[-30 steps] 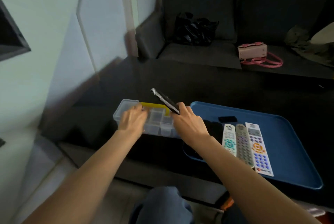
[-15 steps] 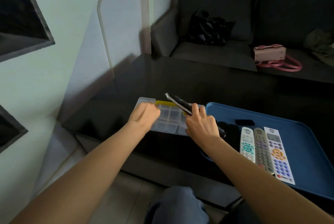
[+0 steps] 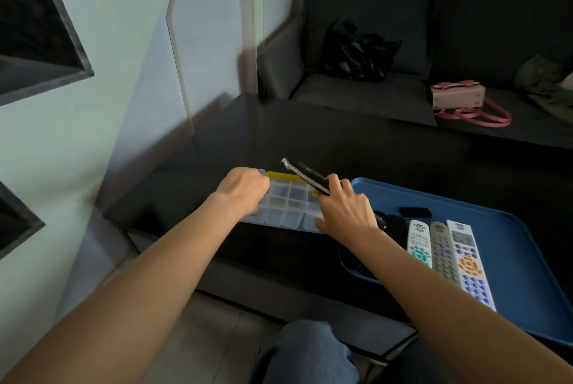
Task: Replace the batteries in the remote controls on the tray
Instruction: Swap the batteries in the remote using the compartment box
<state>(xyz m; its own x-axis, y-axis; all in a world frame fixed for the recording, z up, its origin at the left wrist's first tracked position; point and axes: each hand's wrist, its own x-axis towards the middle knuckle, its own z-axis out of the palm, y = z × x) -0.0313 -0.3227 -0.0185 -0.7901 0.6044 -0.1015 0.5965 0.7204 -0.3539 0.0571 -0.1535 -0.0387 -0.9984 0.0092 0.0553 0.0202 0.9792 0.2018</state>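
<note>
A clear plastic compartment box (image 3: 286,208) with a yellow latch edge lies on the black table, just left of the blue tray (image 3: 524,262). My left hand (image 3: 243,192) rests with curled fingers on the box's left end. My right hand (image 3: 344,208) grips a black remote control (image 3: 305,175) that points up and to the left over the box. On the tray lie three light remotes side by side: a white one with teal buttons (image 3: 418,242), a grey one (image 3: 443,251) and a white one with orange and blue buttons (image 3: 469,265). A small black part (image 3: 415,212) lies behind them.
The black glossy table (image 3: 310,141) stretches back to a dark sofa (image 3: 403,42) holding a black bag (image 3: 356,51) and a pink handbag (image 3: 459,96). A wall runs along the left. My knee (image 3: 304,352) is below the table's front edge.
The camera has swung left, so everything sits further right in view. My left hand stays on the box's left end. My right hand keeps the black remote over the box.
</note>
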